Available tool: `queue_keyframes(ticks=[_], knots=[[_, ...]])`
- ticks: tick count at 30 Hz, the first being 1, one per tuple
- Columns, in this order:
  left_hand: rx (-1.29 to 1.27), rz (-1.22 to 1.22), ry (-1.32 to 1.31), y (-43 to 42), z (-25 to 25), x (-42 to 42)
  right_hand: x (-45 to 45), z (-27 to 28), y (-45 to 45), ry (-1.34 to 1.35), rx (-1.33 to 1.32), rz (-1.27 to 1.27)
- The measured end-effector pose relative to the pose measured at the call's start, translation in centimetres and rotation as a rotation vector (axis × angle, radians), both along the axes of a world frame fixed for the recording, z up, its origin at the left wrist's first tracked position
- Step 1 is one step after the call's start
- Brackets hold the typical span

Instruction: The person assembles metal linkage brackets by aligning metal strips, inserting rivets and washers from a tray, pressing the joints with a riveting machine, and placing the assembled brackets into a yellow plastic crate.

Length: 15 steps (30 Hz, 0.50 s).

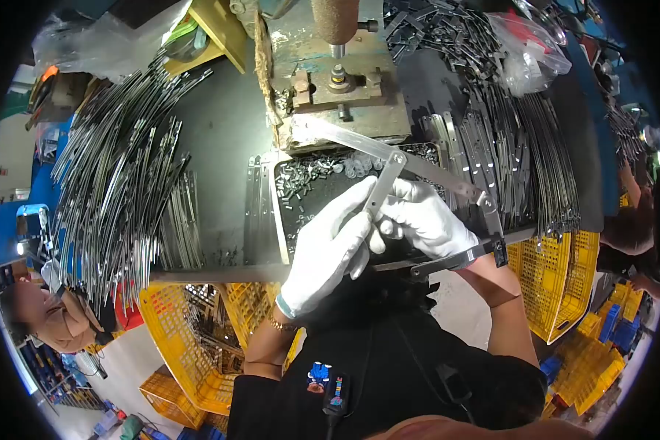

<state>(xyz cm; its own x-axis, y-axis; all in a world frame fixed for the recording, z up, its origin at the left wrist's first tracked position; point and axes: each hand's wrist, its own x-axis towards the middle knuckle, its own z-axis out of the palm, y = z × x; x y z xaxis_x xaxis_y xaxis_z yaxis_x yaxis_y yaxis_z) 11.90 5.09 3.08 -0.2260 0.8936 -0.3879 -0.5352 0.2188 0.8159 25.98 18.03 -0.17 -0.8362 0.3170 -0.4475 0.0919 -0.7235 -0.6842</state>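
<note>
My left hand (324, 253), in a white glove, is closed on a linkage (433, 173) of flat metal bars joined at pivots. It pinches a short bar near its lower end. My right hand (429, 220), also gloved, has its fingers curled beside that same bar; whether they hold a small part is hidden. One long bar reaches up-left toward the press base, and other links run right and down past my right wrist. Just beyond my hands lies a tray (283, 213) with small metal cylinders (301, 180) and clear round pieces (356, 166).
A press (337, 84) stands at the back centre. Bundles of long metal strips (117, 176) cover the left side, and more strips (539, 154) lie at right. Dark metal parts (447, 33) are heaped behind. Yellow crates (554, 282) sit below the table edge. Other people are at both sides.
</note>
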Motion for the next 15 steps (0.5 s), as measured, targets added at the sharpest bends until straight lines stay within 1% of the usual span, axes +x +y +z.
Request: queue_keyframes(ticks=[3, 4, 5, 8, 9, 11, 14, 15], knots=[[-0.065, -0.137, 0.084, -0.8, 0.3, -0.8, 0.9, 0.0, -0.4, 0.053, -0.112, 0.013], [-0.066, -0.125, 0.052, -0.9, 0.1, -0.6, 0.9, -0.4, -1.0, 0.036, -0.050, 0.003], [-0.067, -0.129, 0.085, -1.0, -0.1, -0.5, 0.9, -0.1, -1.3, 0.077, -0.067, 0.023], [-0.083, -0.146, 0.175, -1.7, -0.2, -0.1, 1.8, 2.6, -2.3, -0.109, 0.047, -0.050], [-0.090, -0.153, 0.203, -1.9, -0.2, 0.0, 1.8, 2.9, -2.5, -0.096, 0.097, -0.036], [-0.108, -0.161, 0.184, -2.3, -0.3, 0.1, 2.2, 2.6, -2.5, -0.051, -0.126, -0.009], [-0.128, -0.170, 0.171, -2.7, -0.5, 0.2, 2.3, 2.2, -2.2, -0.149, -0.087, 0.110], [-0.134, -0.173, 0.164, -2.8, -0.5, 0.2, 2.5, 2.1, -2.2, -0.164, -0.128, 0.098]])
